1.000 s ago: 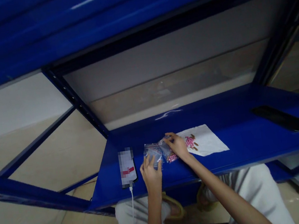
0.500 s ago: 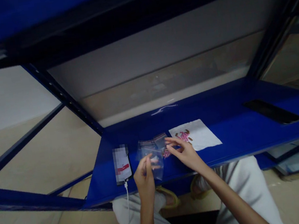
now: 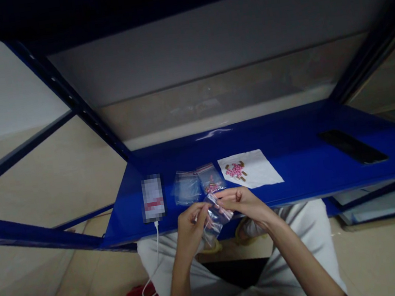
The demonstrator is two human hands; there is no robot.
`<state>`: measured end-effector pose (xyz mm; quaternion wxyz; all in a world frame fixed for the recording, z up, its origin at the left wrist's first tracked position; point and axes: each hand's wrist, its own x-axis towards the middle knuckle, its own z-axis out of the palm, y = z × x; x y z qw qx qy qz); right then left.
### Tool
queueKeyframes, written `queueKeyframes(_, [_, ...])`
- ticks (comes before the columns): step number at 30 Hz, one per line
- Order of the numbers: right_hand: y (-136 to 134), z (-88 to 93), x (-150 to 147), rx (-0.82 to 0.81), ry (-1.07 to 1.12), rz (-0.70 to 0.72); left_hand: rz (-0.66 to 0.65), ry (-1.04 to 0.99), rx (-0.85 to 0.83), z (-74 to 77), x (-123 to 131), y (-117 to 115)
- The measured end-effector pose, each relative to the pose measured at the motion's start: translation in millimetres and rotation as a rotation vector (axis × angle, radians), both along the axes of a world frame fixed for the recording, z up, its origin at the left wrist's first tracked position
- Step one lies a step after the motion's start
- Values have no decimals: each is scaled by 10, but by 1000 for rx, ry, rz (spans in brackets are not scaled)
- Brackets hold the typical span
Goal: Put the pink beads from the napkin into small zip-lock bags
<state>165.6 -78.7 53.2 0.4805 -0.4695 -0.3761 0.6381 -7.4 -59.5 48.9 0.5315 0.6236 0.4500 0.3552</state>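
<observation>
Left hand: thumb and fingers of the left hand [image 3: 189, 225] pinch the left side of the clear bag [image 3: 214, 223].
Right hand: thumb and fingers of the right hand [image 3: 244, 202] pinch the same bag at its upper right.
Bag position: at the front edge of the blue shelf [image 3: 294, 154], tilted between the hands; pink shows through the plastic, but its contents cannot be told.
Filled bag: just behind the hands, a bag with pink pieces [image 3: 213, 185] lies on the shelf.
Flat bags: a pile of clear bags [image 3: 186, 188] lies immediately left of it.
Paper: right of the filled bag, a white sheet [image 3: 265, 172] bears pink beads [image 3: 235, 170] and brown pieces [image 3: 243, 174].
Front left corner: phone [image 3: 153, 198], white cable [image 3: 156, 226] plugged in.
Right end: a flat black object [image 3: 352, 147], set at a slant.
</observation>
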Motion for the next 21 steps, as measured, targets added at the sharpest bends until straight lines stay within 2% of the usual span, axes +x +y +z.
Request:
queueKeyframes(3, [-36,16,-20,-20,15,31,237,88,132,-6,-33,-25])
queueKeyframes(5, [-44,24,-38,-37,8,25,400,157,292,14,-49,-53])
queueKeyframes(7, [-40,26,-63,-37,-5,-6,463,250,475,45,-47,-92])
queueKeyframes(10, [-27,16,-104,1,-26,-14,381,356,620,71,7,-160])
queueKeyframes(14, [-36,7,-137,52,-74,24,275,336,530,33,114,-229])
queueKeyframes(21, [-60,26,-155,120,-161,80,252,237,434,52,122,-236])
